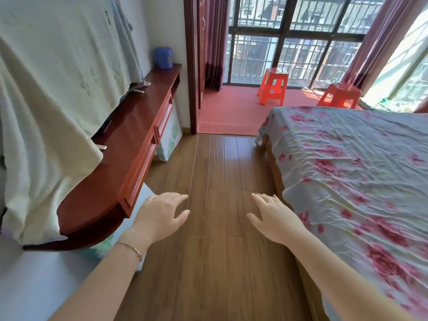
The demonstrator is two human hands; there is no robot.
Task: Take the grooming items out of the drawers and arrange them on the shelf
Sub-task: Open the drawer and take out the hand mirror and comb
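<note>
Task barely begun: left hand [159,216] and right hand [273,218] outstretched, fingers relaxed, holding nothing; drawers [148,156] closed beneath shelf [120,144]; no grooming items out.

Shelf [129,144] left, bed [347,172] right, floor [215,172] between, 2 stools [274,89] behind.

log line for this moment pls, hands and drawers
left hand: open, empty | right hand: open, empty | drawers: closed | blue cup: on shelf
</note>
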